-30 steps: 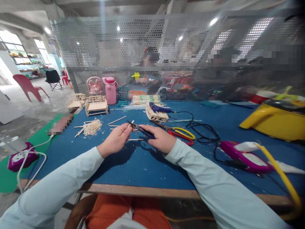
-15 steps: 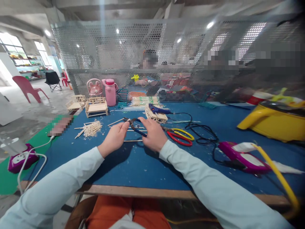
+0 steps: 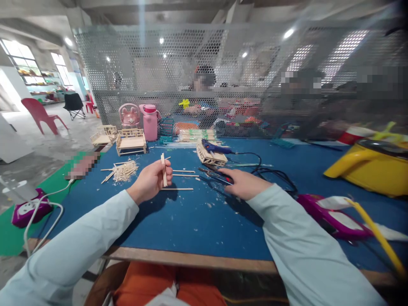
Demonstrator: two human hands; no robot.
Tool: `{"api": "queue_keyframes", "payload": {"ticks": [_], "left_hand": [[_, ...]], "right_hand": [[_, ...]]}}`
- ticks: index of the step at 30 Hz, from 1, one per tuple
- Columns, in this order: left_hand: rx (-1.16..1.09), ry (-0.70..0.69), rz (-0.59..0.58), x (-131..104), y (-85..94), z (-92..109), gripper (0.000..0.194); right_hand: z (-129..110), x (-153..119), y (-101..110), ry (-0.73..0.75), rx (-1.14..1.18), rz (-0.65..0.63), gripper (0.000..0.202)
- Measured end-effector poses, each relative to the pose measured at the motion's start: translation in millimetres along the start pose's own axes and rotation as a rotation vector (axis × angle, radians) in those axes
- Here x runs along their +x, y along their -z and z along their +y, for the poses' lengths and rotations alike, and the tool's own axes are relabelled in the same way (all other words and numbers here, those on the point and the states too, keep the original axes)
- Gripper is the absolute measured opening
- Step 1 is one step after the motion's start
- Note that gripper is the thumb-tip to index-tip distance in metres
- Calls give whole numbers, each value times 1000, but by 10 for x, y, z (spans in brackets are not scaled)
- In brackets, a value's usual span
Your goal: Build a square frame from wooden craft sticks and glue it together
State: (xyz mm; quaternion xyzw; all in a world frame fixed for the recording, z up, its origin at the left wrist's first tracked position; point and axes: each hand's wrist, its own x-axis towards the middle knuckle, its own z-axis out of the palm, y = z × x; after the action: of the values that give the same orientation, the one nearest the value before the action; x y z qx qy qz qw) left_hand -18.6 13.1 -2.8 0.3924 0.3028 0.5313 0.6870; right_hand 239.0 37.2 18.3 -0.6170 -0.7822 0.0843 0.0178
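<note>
My left hand (image 3: 149, 179) is closed around a few short wooden sticks (image 3: 164, 170), which stand nearly upright between thumb and fingers. On the right, my right hand (image 3: 246, 183) is low over the mat with its fingers round the handles of the pliers (image 3: 218, 175), whose jaws point left; part of the handles is hidden under the hand. Several thin wooden sticks (image 3: 180, 188) lie on the blue mat (image 3: 191, 229) between the hands. A pile of short cut sticks (image 3: 125, 171) lies to the left of my left hand.
A glue gun (image 3: 216, 147) rests on a small stick-built piece (image 3: 210, 158) at the back. Small stick-built furniture (image 3: 131, 142) and a pink thermos (image 3: 150, 123) stand back left. A yellow pot (image 3: 369, 165) and purple power strip (image 3: 333, 216) are at right, with cables.
My right hand has moved right with the pliers, away from my left hand. My left hand has turned and shows the sticks upright. The red and yellow handles are now mostly hidden.
</note>
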Motion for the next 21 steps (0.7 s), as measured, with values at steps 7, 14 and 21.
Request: {"api": "queue_keyframes", "payload": {"ticks": [7,14,21], "left_hand": [[967,-324,42,54,218,-44,16],[902,-200,40,45,171,-87,17],[282,72,3,8,64,-96,7]], "right_hand": [[-128,4,-119,-296,-241,116,58],[-359,115,-375,-211,-158,231,63],[95,187,-24,-158,-97,230,33]]}}
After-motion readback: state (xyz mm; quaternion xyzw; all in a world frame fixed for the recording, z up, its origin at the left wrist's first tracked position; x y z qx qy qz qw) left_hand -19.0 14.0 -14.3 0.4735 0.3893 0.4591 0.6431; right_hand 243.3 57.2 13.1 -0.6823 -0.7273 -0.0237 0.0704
